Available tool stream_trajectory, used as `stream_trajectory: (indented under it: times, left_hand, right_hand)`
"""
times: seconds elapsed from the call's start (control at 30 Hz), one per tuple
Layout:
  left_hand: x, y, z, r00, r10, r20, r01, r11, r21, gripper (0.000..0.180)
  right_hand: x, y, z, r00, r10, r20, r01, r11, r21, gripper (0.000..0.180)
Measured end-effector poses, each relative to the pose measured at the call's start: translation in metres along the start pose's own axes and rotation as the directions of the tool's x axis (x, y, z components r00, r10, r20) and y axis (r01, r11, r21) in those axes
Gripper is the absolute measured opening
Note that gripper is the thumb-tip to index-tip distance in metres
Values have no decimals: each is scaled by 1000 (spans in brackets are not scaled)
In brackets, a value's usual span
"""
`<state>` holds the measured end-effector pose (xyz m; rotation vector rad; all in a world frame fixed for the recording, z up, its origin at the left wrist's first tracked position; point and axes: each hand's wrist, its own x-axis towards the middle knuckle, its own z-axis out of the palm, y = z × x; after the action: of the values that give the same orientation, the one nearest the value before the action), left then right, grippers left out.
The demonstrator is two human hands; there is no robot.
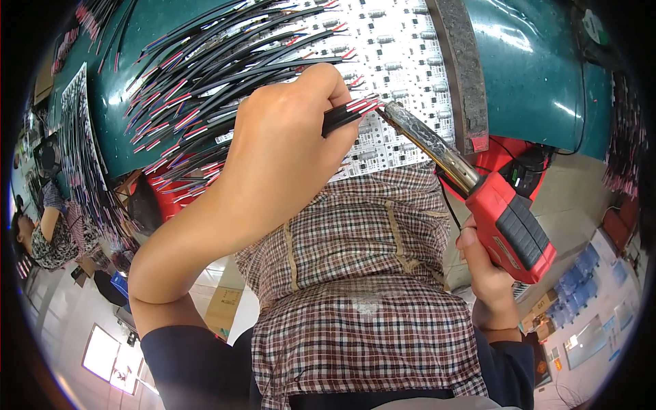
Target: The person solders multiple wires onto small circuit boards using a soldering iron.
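Between the fingers of my left hand [283,130] is a small bunch of black cables [338,119], their stripped red and white ends pointing right. My right hand [484,263] is wrapped round the red and black grip of a soldering gun [511,227]. The gun's long, dark-stained tip [427,142] slants up to the left and reaches the cable ends, touching or almost touching them. Under both lies a white circuit board panel [403,65] with rows of small components. Many more black cables [225,75] lie across the panel's left side, red and white wires showing at their ends.
A dark bar [459,75] runs along the panel's right edge on the green table [529,75]. Another cable-covered panel [85,143] sits at the left, near a seated person [51,232]. More cables [625,137] hang at the far right. A red stool [509,160] stands below the table edge.
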<state>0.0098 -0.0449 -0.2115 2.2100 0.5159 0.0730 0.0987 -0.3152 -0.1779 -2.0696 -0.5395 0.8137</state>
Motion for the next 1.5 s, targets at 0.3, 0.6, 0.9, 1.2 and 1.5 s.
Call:
stream_trajectory:
  times: [0.3,0.6,0.9,1.2,1.5]
  left_hand:
    - [0,0,0,999,30,-23,-29,999,35,20]
    - [0,-3,2,999,33,-32,-31,998,56,20]
    - [2,-1,-2,1000,-5,-8,6,997,83,20]
    - [2,-2,-1,1000,-11,-14,12,997,76,19]
    - [3,0,-6,997,-54,51,50,996,79,20]
  right_hand:
    - [5,-2,-6,996,-75,54,81,990,-112,18]
    - [-6,0,-5,999,-3,-42,-1,995,-97,20]
    - [-1,-1,-1,1000,29,-5,-29,999,-44,19]
    - [-2,3,-9,993,-110,48,114,989,-90,11]
    - [-3,1,-7,999,-40,21,41,997,-62,16]
